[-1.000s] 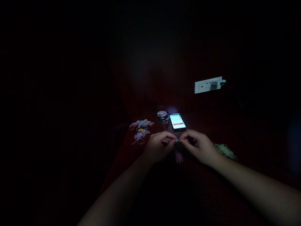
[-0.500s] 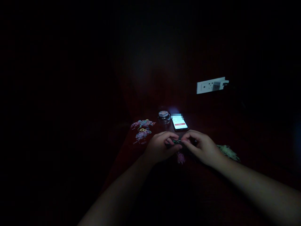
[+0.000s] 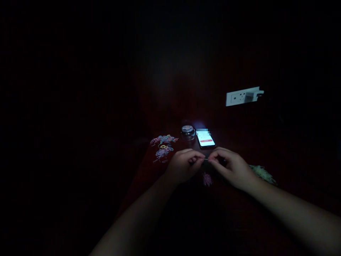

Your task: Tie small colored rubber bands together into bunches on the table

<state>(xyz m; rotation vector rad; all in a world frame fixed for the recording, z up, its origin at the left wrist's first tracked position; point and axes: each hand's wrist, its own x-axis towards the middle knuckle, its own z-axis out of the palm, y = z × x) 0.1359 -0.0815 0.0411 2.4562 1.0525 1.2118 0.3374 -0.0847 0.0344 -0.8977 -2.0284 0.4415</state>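
Note:
Between my two hands a short, thin, pale rubber band (image 3: 206, 159) is stretched. My left hand (image 3: 185, 164) pinches one end between thumb and fingertips. At the other end, the thumb and fingers of my right hand (image 3: 230, 166) are closed on the same band. Below the hands lies a small pile of pink rubber bands (image 3: 207, 179). A heap of pale green rubber bands (image 3: 262, 174) sits beside my right wrist, partly covered by it. To the left of my left hand are mixed coloured rubber bands (image 3: 163, 152) in two loose clusters.
A lit phone (image 3: 206, 138) lies just beyond my hands. Next to it stands a small clear jar (image 3: 188, 133) with a lid. On the wall at the right is a white socket plate (image 3: 243, 96) with a plug in it. The surroundings are very dark.
My left thumb and fingertips have closed together; they were apart, with something greenish between them. The whole scene has shifted slightly to the right in view.

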